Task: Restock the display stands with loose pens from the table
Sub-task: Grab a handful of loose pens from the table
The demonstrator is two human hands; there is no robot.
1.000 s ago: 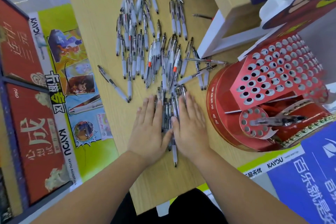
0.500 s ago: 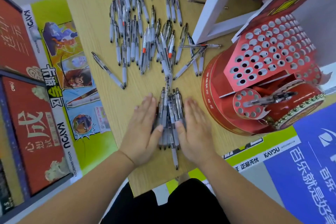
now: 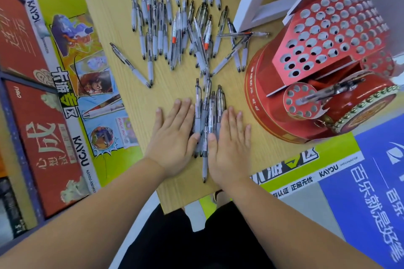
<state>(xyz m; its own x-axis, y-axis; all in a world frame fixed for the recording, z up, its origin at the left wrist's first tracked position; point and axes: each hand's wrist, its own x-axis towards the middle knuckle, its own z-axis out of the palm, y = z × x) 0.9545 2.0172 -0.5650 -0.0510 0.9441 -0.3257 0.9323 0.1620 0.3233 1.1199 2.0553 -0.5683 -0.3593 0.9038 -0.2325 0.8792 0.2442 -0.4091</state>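
On the table (image 3: pixel 140 102), beside the red display stand (image 3: pixel 328 50), your left hand (image 3: pixel 175 135) and right hand (image 3: pixel 231 140), both flat, straight-fingered and gripping nothing, are corralling a bundle of pens (image 3: pixel 207 113) between them; be pressing inward evenly, so the barrels are lying parallel for lifting.

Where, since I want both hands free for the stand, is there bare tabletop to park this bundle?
Widest bare wood on the table lies left of the left hand, below the lone slanted pen. A narrower strip runs between the right hand and the red drum stand. Beyond the bundle, the loose pens crowd the far middle.
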